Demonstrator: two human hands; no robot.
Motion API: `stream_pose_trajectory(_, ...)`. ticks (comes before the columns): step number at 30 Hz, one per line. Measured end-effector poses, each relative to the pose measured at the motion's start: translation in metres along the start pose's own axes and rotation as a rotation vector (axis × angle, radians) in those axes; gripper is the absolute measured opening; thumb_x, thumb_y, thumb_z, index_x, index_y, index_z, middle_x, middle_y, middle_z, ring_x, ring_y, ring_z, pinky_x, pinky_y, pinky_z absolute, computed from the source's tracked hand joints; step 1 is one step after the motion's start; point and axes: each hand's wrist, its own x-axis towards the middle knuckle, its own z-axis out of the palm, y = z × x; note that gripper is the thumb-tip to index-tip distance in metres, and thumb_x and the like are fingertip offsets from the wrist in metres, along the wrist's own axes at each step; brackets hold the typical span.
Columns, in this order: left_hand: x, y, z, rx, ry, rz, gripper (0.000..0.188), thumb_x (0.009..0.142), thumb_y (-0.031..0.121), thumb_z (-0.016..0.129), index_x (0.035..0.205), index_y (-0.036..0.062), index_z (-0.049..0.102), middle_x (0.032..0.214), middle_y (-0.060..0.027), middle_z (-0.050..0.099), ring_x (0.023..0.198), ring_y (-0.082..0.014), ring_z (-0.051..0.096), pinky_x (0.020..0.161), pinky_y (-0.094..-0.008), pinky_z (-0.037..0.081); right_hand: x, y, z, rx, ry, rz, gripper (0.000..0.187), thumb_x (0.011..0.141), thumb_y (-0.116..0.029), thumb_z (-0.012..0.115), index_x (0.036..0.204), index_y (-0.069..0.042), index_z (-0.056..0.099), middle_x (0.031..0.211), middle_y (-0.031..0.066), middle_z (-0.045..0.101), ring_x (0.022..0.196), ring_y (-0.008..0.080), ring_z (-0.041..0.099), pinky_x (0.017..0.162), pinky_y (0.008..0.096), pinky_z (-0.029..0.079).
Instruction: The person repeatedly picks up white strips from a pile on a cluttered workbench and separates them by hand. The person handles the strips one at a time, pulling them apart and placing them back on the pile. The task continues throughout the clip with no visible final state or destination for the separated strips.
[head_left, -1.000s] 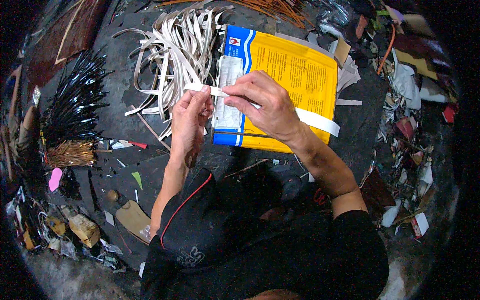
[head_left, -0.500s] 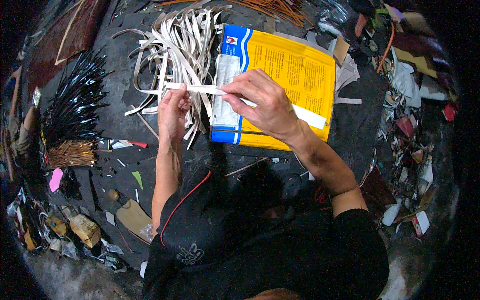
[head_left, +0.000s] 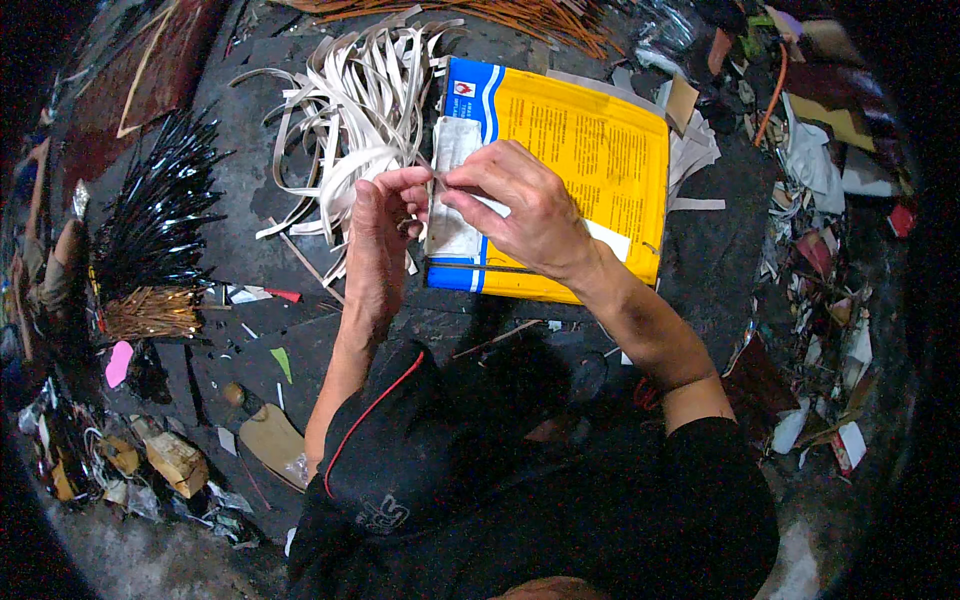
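Observation:
My right hand [head_left: 520, 210] pinches a flat white strip [head_left: 607, 238], partly hidden under the hand, with one end lying over a yellow and blue printed sheet [head_left: 570, 130]. My left hand [head_left: 380, 240] is just to its left. Its thumb is raised apart and its index finger reaches to my right fingertips, the other fingers half curled; I make out nothing gripped in it. Past my left hand lies a tangled bundle of pale flat strips [head_left: 375, 95]. A whitish pad [head_left: 458, 215] lies on the sheet's blue left side, below my right fingertips.
A bundle of glossy black strands [head_left: 160, 200] lies left, brown sticks [head_left: 540, 15] at the far edge. A knife-like wide blade [head_left: 270, 440] with a wooden handle is near my left forearm. Mixed scraps [head_left: 810, 300] cover the right side; a paper-wrapped block [head_left: 172, 458] lies lower left.
My left hand has let go of the strip's left end and moved right, its fingers opening toward my right fingertips. My right hand keeps its pinch almost in place.

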Motion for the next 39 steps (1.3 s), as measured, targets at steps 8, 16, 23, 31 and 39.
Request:
stream_pose_trajectory(8,0.005,-0.003,0.003,0.242,0.113,0.024,0.024,0.094,0.026,0.061,0.091,0.0022,0.061,0.072,0.0010,0.056,0.062,-0.0054,0.045,0.056,-0.0205,0.035,0.002,-0.003,-0.001,-0.009,-0.017,0.010,0.018,0.075,-0.007,0.075,0.089,-0.003,0.066,0.084,0.0090,0.062,0.080,0.0257,0.060,0.070,0.0353,0.050)
stream_pose_trajectory(16,0.005,0.005,0.004,0.167,0.103,-0.130,0.020,0.092,0.025,0.064,0.085,0.0065,0.060,0.073,0.0013,0.056,0.065,-0.0051,0.046,0.060,-0.0208,0.035,0.000,-0.001,0.000,-0.070,-0.017,-0.033,0.017,0.076,-0.007,0.075,0.090,-0.004,0.066,0.083,0.0089,0.062,0.078,0.0257,0.060,0.068,0.0354,0.050)
stream_pose_trajectory(23,0.016,-0.010,-0.015,0.015,0.097,-0.094,0.019,0.093,0.023,0.062,0.083,0.0073,0.057,0.070,0.0024,0.054,0.059,-0.0042,0.042,0.055,-0.0198,0.033,0.000,0.002,0.001,-0.051,-0.012,-0.046,0.018,0.075,-0.008,0.075,0.091,-0.004,0.067,0.083,0.0080,0.062,0.077,0.0246,0.060,0.068,0.0345,0.050)
stream_pose_trajectory(31,0.027,-0.021,-0.035,-0.003,0.131,-0.075,0.016,0.092,0.019,0.063,0.088,0.0046,0.059,0.072,0.0010,0.055,0.061,-0.0039,0.044,0.054,-0.0189,0.034,0.000,0.003,-0.001,0.011,-0.034,-0.032,0.018,0.075,-0.006,0.075,0.091,-0.003,0.068,0.082,0.0077,0.062,0.076,0.0236,0.060,0.066,0.0335,0.050)
stream_pose_trajectory(39,0.042,-0.030,-0.068,0.008,0.166,-0.054,0.014,0.091,0.017,0.065,0.087,0.0047,0.059,0.073,0.0006,0.055,0.059,-0.0037,0.042,0.053,-0.0186,0.033,-0.001,0.001,-0.005,-0.008,-0.050,-0.047,0.019,0.075,-0.005,0.075,0.092,-0.003,0.067,0.084,0.0083,0.062,0.077,0.0237,0.060,0.066,0.0337,0.050)
